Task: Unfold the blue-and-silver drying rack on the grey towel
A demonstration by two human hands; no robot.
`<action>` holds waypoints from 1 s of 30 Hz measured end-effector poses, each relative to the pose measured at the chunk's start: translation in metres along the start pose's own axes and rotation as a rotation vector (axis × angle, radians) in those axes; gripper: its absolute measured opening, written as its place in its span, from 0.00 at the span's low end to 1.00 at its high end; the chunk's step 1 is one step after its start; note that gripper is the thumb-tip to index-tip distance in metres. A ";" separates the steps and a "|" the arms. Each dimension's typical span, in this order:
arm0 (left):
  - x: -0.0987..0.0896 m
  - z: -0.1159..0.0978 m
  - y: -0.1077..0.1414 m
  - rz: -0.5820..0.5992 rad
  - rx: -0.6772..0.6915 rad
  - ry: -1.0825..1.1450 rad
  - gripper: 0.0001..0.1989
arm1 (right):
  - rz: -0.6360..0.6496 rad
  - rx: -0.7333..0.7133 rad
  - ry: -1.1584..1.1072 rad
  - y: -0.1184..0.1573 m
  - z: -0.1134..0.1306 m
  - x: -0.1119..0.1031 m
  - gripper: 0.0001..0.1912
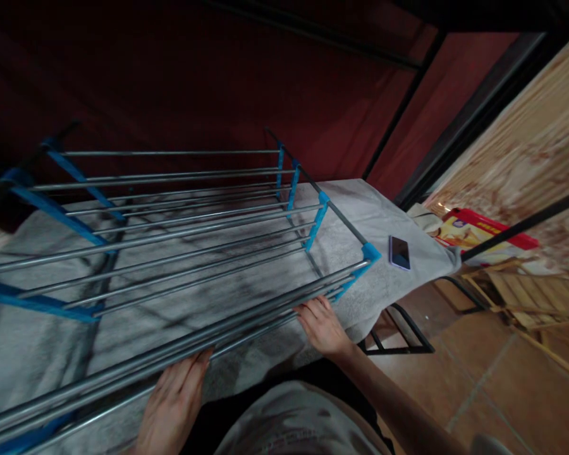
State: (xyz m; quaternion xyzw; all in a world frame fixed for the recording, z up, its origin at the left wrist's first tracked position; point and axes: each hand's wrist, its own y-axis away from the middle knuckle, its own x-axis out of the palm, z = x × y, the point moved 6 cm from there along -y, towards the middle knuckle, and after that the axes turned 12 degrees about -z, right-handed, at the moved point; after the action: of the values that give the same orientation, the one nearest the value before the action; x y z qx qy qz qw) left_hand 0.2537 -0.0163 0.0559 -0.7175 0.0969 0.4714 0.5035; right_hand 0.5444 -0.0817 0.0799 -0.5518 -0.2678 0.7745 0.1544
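A shoe rack [194,230] of thin grey metal tubes with blue plastic end brackets lies across a surface covered in grey cloth. Its nearest tubes run along the front, close to my body. My left hand [175,398] is closed over these front tubes at the lower middle, its fingertips partly hidden by them. Farther right, my right hand [325,325] grips the same tubes near the blue corner bracket [370,253], fingers curled against them. Dark side bars join the brackets at both ends.
Grey cloth [355,196] covers the surface beneath the rack. A phone [400,253] lies to the right. Beyond the edge are a red and yellow package [478,230], a wooden slatted piece [526,291] and a black metal frame [403,344]. Dark red fabric [171,76] hangs behind.
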 end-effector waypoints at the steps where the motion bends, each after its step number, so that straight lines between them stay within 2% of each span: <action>1: -0.002 -0.003 -0.002 0.009 -0.024 -0.009 0.18 | 0.009 -0.020 0.006 0.001 0.005 0.002 0.15; 6: -0.013 -0.022 -0.014 0.131 -0.168 -0.037 0.19 | 0.064 -0.160 0.013 0.009 0.024 0.019 0.19; 8: -0.015 -0.025 -0.020 0.172 -0.220 -0.025 0.19 | 0.093 -0.232 0.002 0.010 0.023 0.027 0.21; 11: -0.021 -0.026 -0.023 0.171 -0.261 -0.001 0.18 | 0.121 -0.305 -0.012 0.012 0.013 0.037 0.24; 14: -0.034 -0.030 -0.017 0.101 -0.262 0.034 0.18 | 0.130 -0.363 -0.011 0.016 0.004 0.039 0.28; 17: -0.055 -0.023 0.004 -0.098 -0.347 -0.007 0.15 | 0.109 -0.404 0.002 0.018 0.000 0.039 0.32; 19: -0.073 -0.004 0.027 -0.293 -0.550 -0.039 0.10 | 0.082 -0.421 0.004 0.017 0.000 0.038 0.34; 21: -0.095 0.026 0.057 -0.567 -0.872 -0.034 0.05 | 0.051 -0.442 -0.009 0.014 0.001 0.037 0.35; 23: -0.112 0.057 0.087 -0.880 -1.172 0.001 0.06 | 0.022 -0.455 -0.021 0.011 0.001 0.035 0.36; 24: -0.116 0.072 0.098 -0.993 -1.274 0.042 0.09 | 0.012 -0.461 -0.027 0.009 0.002 0.034 0.36; 25: -0.117 0.087 0.104 -1.052 -1.342 0.107 0.12 | 0.000 -0.470 -0.032 0.007 0.002 0.033 0.36; 26: -0.115 0.102 0.105 -1.060 -1.388 0.200 0.15 | -0.010 -0.480 -0.033 0.006 0.003 0.032 0.37; 28: -0.103 0.127 0.101 -0.991 -1.445 0.440 0.19 | -0.034 -0.510 -0.031 0.003 0.006 0.030 0.38; 30: -0.090 0.141 0.093 -0.936 -1.474 0.628 0.21 | -0.065 -0.543 -0.034 0.001 0.008 0.028 0.37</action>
State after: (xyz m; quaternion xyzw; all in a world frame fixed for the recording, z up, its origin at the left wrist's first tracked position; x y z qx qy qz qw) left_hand 0.0662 0.0243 0.0600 -0.9172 -0.3948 -0.0534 0.0097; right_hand 0.5274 -0.0699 0.0598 -0.5512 -0.4859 0.6779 0.0211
